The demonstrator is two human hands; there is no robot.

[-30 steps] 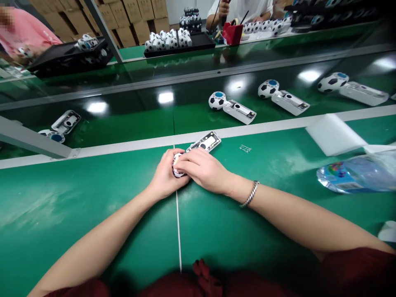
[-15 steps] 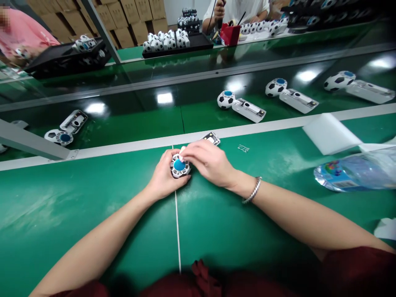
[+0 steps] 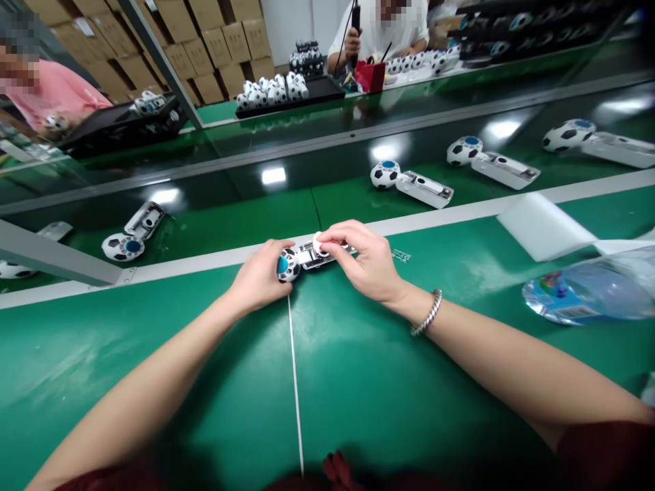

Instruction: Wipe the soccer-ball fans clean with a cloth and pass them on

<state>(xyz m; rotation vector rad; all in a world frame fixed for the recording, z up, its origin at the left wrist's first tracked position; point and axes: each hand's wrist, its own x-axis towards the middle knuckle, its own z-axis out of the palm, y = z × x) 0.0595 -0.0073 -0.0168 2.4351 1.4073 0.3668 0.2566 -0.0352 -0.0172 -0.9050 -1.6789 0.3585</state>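
My left hand (image 3: 257, 276) is wrapped round a small black-and-white football-patterned ball (image 3: 293, 267) with a blue disc on its face. The ball adjoins an open white casing (image 3: 308, 255) that shows parts inside and lies near the table's far edge. Over that casing, my right hand (image 3: 369, 262) has thumb and fingers pinched on a small white piece (image 3: 318, 243). Its exact shape is partly covered by my fingertips, and I cannot tell whether it touches the casing. Part of the casing is hidden behind the right fingers.
Beyond the table edge, similar balls with open casings lie on a green belt, one set (image 3: 424, 189) nearest. A printed label (image 3: 402, 256), a white foam sheet (image 3: 545, 225) and a plastic bottle (image 3: 588, 290) are to the right. Two people sit across, near black trays (image 3: 327, 87).
My right hand has moved from above the blue disc to over the open casing. The ball has turned and shifted slightly left in my left hand. The view has tilted a little.
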